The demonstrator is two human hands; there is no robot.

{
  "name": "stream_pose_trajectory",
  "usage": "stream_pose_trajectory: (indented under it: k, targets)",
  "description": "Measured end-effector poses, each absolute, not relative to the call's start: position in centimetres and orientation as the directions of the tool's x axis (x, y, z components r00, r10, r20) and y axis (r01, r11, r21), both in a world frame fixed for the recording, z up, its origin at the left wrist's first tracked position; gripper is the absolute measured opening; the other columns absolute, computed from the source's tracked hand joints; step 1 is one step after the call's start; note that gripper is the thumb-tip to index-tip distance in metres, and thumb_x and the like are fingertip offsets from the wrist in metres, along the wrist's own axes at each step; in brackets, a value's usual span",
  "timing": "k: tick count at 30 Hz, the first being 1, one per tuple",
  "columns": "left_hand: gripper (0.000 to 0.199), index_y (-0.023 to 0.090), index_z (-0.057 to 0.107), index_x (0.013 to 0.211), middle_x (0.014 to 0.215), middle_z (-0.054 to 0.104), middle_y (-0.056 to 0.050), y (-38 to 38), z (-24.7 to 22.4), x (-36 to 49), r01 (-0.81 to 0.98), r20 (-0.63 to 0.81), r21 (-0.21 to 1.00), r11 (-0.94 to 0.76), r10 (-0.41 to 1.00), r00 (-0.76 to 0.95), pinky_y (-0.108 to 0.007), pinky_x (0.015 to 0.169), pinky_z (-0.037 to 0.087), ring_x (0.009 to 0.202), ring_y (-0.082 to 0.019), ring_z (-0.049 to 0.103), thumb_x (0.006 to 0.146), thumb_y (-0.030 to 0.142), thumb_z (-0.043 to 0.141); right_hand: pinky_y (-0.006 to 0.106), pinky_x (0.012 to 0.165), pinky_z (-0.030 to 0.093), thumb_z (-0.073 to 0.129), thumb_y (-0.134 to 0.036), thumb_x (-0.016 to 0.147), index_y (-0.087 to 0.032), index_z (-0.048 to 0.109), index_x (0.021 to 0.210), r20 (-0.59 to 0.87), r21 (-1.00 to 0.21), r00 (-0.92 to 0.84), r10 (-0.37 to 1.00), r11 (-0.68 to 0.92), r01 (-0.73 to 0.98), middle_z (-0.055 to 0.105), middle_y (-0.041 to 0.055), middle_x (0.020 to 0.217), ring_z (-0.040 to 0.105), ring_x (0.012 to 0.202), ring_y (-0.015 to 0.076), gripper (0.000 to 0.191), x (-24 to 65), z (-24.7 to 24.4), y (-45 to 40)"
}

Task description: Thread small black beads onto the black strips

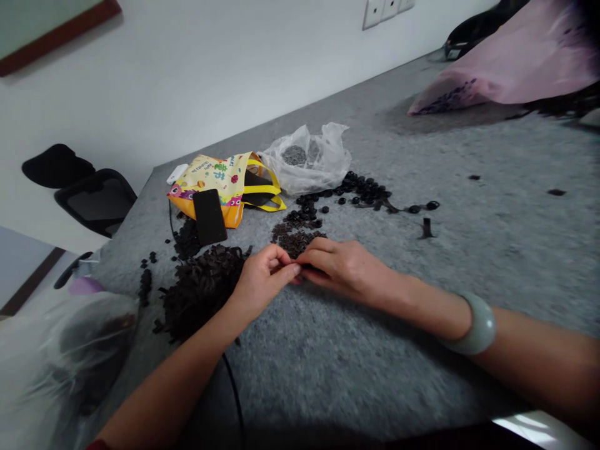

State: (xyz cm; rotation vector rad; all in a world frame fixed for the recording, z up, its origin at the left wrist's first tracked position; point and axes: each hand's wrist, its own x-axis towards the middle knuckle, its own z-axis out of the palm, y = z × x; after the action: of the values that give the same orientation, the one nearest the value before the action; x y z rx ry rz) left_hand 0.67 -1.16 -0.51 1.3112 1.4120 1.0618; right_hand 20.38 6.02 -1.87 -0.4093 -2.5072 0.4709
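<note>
My left hand (260, 278) and my right hand (344, 267) meet above the grey table, fingertips pinched close together. Whatever small thing lies between them is hidden by the fingers. A pale green bangle (479, 325) circles my right wrist. Beside my left hand, to its left, is a heap of dark fabric-like strips (199, 287). Just beyond the fingertips lies a pile of small dark brown pieces (296, 239). Black round button-like pieces (360, 186) are scattered farther back.
A yellow tote bag (210, 178), a black phone (210, 216) and a see-through plastic bag (319, 162) are at the back. A pink bag (510, 62) stands far right. Loose dark scraps (426, 229) dot the table (492, 269). A cable (233, 390) runs near my left forearm.
</note>
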Motion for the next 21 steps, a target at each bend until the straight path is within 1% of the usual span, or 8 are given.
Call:
stream_pose_trajectory:
  k: [3, 5, 8, 12, 14, 16, 18, 21]
  targets:
    - [0.009, 0.021, 0.064, 0.078, 0.068, 0.067, 0.001, -1.2, -0.6, 0.5, 0.337, 0.006, 0.941, 0.007, 0.999, -0.038, -0.027, 0.063, 0.046, 0.065, -0.017, 0.065, 0.082, 0.024, 0.071, 0.028, 0.057, 0.04, 0.044, -0.033, 0.105, -0.013, 0.069, 0.101, 0.477, -0.298, -0.806, 0.351, 0.927, 0.228, 0.065, 0.0108, 0.092, 0.057, 0.068, 0.0153, 0.032, 20.3, -1.8, 6.0]
    - [0.005, 0.022, 0.068, 0.078, 0.068, 0.066, 0.0, -1.4, -0.4, 0.5, 0.45, 0.089, 0.89, -0.065, 0.996, -0.032, -0.028, 0.064, 0.043, 0.064, -0.017, 0.059, 0.082, 0.021, 0.07, 0.028, 0.057, 0.038, 0.043, -0.032, 0.105, -0.014, 0.069, 0.1, 0.49, -0.254, -0.799, 0.348, 0.934, 0.251, 0.065, 0.0105, 0.092, 0.056, 0.067, 0.0153, 0.032, 20.2, -1.8, 5.9]
    - [0.013, 0.024, 0.067, 0.07, 0.068, 0.06, 0.0, -1.7, 0.2, 0.8, 0.58, 0.226, 0.796, -0.173, 0.974, -0.019, -0.031, 0.074, 0.04, 0.068, -0.019, 0.052, 0.08, 0.015, 0.069, 0.028, 0.057, 0.037, 0.043, -0.03, 0.105, -0.014, 0.068, 0.099, 0.496, -0.228, -0.793, 0.355, 0.934, 0.276, 0.065, 0.0104, 0.092, 0.055, 0.068, 0.0155, 0.031, 20.1, -1.7, 5.9]
    - [0.021, 0.025, 0.063, 0.064, 0.066, 0.054, 0.0, -1.7, 0.3, 1.3, 0.609, 0.299, 0.753, -0.249, 0.954, 0.02, -0.036, 0.088, 0.038, 0.069, -0.021, 0.048, 0.079, 0.009, 0.066, 0.028, 0.056, 0.035, 0.043, -0.029, 0.104, -0.013, 0.068, 0.098, 0.485, -0.207, -0.8, 0.355, 0.935, 0.289, 0.064, 0.0106, 0.092, 0.054, 0.067, 0.0152, 0.031, 19.8, -1.7, 5.6]
    - [0.022, 0.024, 0.061, 0.064, 0.067, 0.054, 0.0, -1.7, 0.3, 1.4, 0.625, 0.311, 0.734, -0.266, 0.95, 0.04, -0.037, 0.09, 0.038, 0.071, -0.021, 0.05, 0.078, 0.008, 0.064, 0.028, 0.056, 0.035, 0.045, -0.028, 0.103, -0.012, 0.068, 0.097, 0.488, -0.196, -0.798, 0.354, 0.935, 0.295, 0.064, 0.0101, 0.089, 0.053, 0.066, 0.0153, 0.029, 19.7, -1.7, 5.5]
    - [0.021, 0.023, 0.061, 0.066, 0.074, 0.059, -0.002, -1.6, 0.3, 1.3, 0.626, 0.328, 0.727, -0.281, 0.944, 0.043, -0.036, 0.088, 0.04, 0.078, -0.021, 0.054, 0.079, 0.007, 0.062, 0.028, 0.056, 0.036, 0.048, -0.027, 0.102, -0.011, 0.069, 0.098, 0.486, -0.214, -0.798, 0.356, 0.934, 0.286, 0.063, 0.01, 0.088, 0.055, 0.067, 0.0157, 0.026, 19.7, -1.6, 5.5]
    - [0.017, 0.023, 0.061, 0.069, 0.082, 0.063, -0.003, -1.5, 0.5, 1.1, 0.567, 0.319, 0.775, -0.277, 0.947, 0.027, -0.034, 0.083, 0.043, 0.083, -0.021, 0.059, 0.081, 0.01, 0.061, 0.028, 0.057, 0.04, 0.053, -0.026, 0.099, -0.011, 0.069, 0.1, 0.493, -0.29, -0.784, 0.376, 0.921, 0.259, 0.064, 0.0099, 0.09, 0.058, 0.069, 0.0158, 0.022, 19.8, -1.4, 5.6]
    - [0.012, 0.021, 0.063, 0.073, 0.079, 0.065, -0.001, -1.4, 0.6, 0.5, 0.388, 0.171, 0.909, -0.149, 0.985, -0.023, -0.03, 0.073, 0.047, 0.075, -0.018, 0.065, 0.085, 0.018, 0.062, 0.027, 0.064, 0.046, 0.059, -0.026, 0.097, -0.012, 0.068, 0.105, 0.522, -0.45, -0.742, 0.42, 0.875, 0.178, 0.065, 0.0093, 0.095, 0.062, 0.076, 0.0159, 0.018, 20.1, -1.3, 6.1]
